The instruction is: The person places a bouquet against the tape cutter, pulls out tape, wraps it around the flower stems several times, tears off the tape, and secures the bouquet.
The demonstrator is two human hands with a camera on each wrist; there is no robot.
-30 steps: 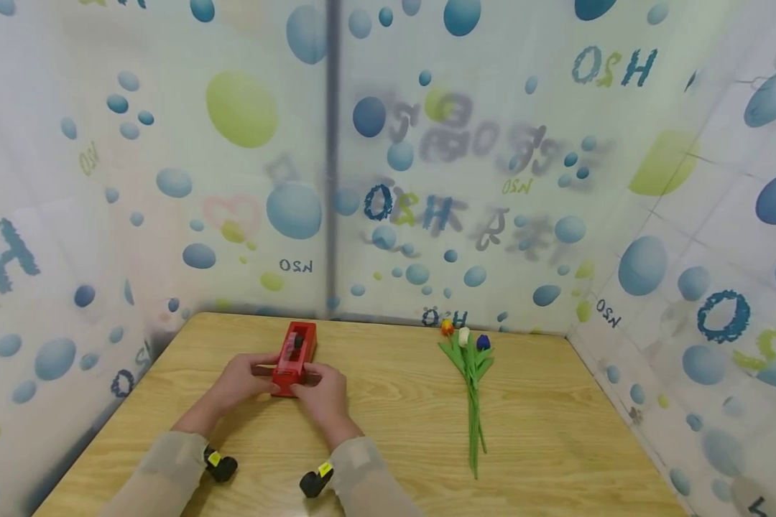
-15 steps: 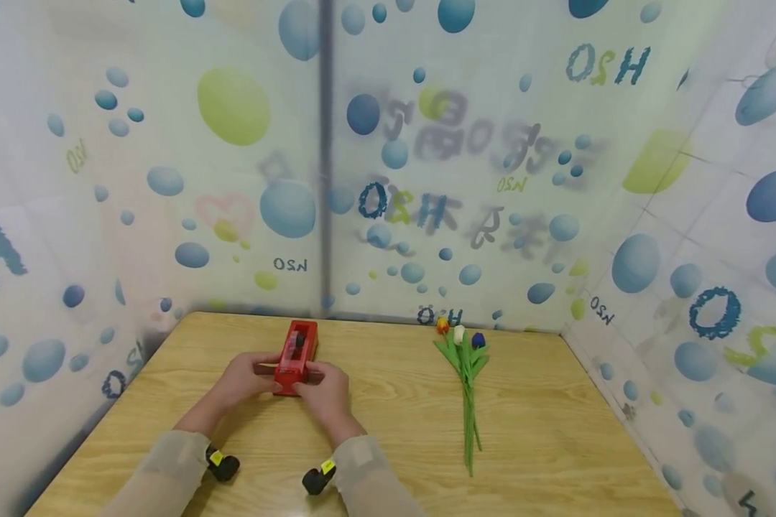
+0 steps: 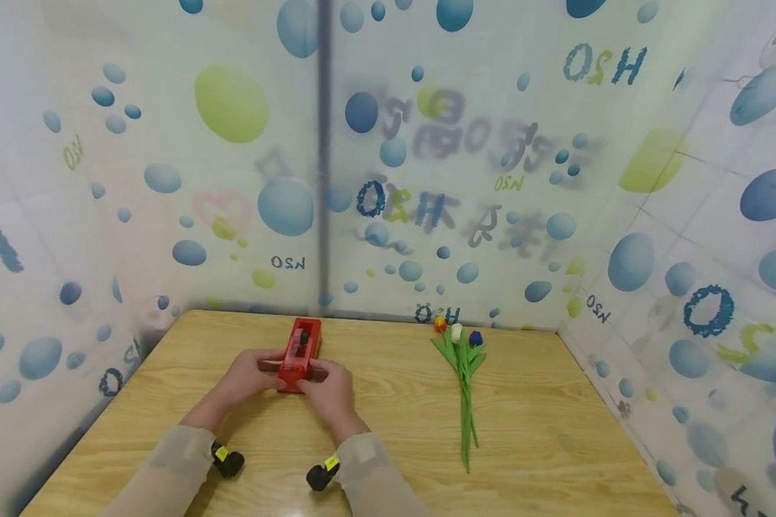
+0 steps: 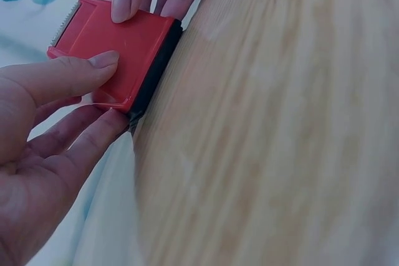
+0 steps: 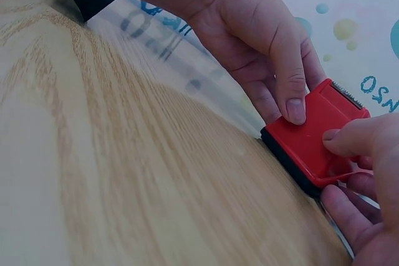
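A red tape dispenser [image 3: 301,350] with a black base lies on the wooden table [image 3: 556,431], left of centre. My left hand [image 3: 270,370] pinches its near left corner, thumb on top and fingers under the edge. My right hand [image 3: 309,385] pinches the near right corner the same way. In the left wrist view the left hand [image 4: 93,91] holds the dispenser [image 4: 118,42], with the right hand's fingertips [image 4: 121,4] on its far side. The right wrist view shows the dispenser [image 5: 308,141], the left hand's thumb [image 5: 293,101] pressed on it, and the right hand [image 5: 349,166] gripping its corner.
A bunch of artificial tulips [image 3: 463,359] lies on the table to the right, stems pointing toward me. Bubble-patterned curtain walls [image 3: 427,179] close the table in at the back and both sides. Bare wood lies between the dispenser and the flowers.
Both hands keep their hold on the red dispenser, which has edged slightly away from me and to the right. The tulips have not moved.
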